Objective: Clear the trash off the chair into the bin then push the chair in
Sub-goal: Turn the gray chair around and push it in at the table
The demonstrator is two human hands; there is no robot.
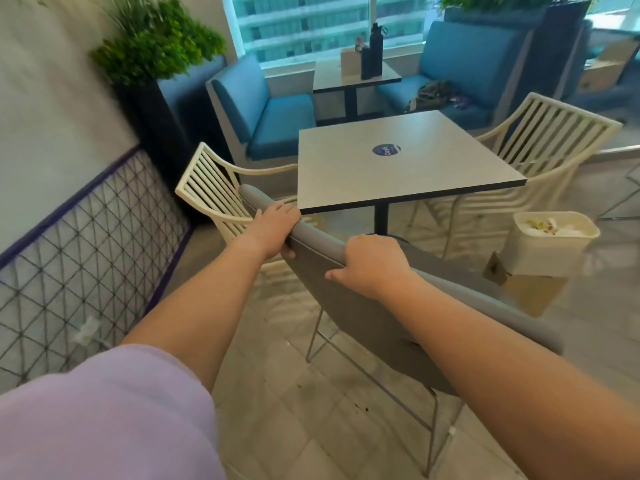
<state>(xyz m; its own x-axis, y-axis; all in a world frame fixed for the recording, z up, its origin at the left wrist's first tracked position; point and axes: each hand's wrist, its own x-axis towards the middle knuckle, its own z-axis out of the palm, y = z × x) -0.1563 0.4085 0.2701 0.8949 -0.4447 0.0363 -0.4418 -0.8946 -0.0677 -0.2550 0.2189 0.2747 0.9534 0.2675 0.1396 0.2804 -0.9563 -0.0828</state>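
Hands on the backrest, ready to push.
Your left hand and right hand are clamped on the grey chair, just near of the table; push evenly, steering left of the bin.

I take this for a café or office break lounge. A square tabletop with a round blue sticker is my landmark. Cream slatted armchairs stand at either side of it. Beyond it are blue cushioned booth benches facing a second small table, then a large window onto a high-rise. Left of the benches, a tall dark planter holds greenery.
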